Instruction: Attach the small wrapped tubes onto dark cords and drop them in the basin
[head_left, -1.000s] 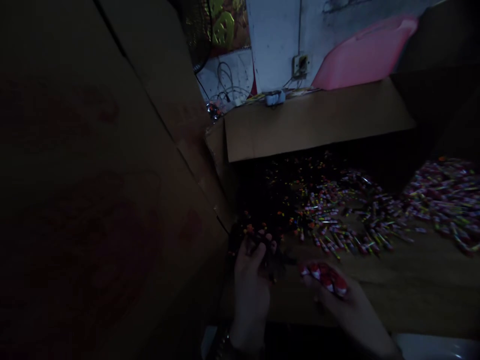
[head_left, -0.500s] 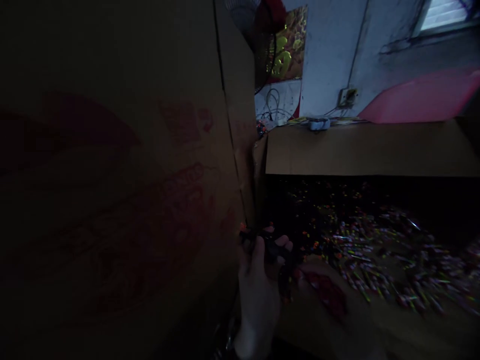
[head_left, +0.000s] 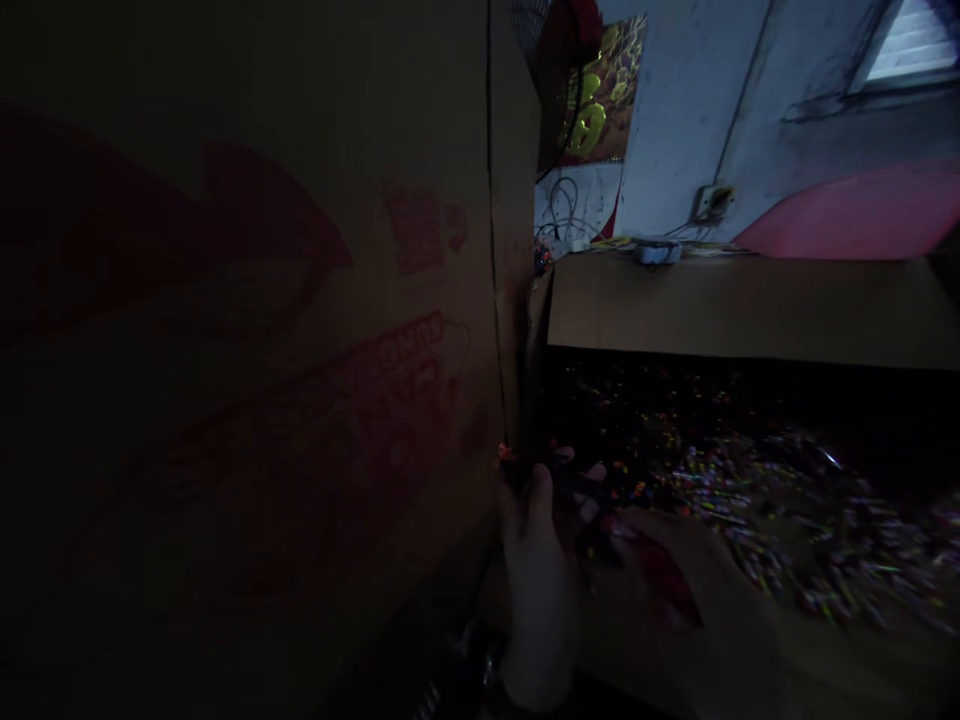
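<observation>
The light is very dim and the hands are blurred. My left hand (head_left: 538, 560), low in the middle of the head view, has its thumb up and its fingers curled around small dark pieces (head_left: 577, 490). A small orange bit (head_left: 504, 452) shows at their left end. Just to the right, my right hand (head_left: 720, 590) is closed around a red object (head_left: 664, 575) lying along the palm; its kind is too dark to tell. The front of that hand meets the dark pieces beside my left hand.
A large cardboard box (head_left: 420, 400) with red print stands upright at the left. On the right lie many small, shiny, colourful sticks (head_left: 795, 510), below a cardboard flap (head_left: 742, 310). Behind are a pink sheet (head_left: 862, 215), a fan (head_left: 559, 60), a wall socket (head_left: 712, 203) and cables.
The camera view has shifted, so the scene and both hands appear slightly farther right. Both hands keep nearly the same hold, close together.
</observation>
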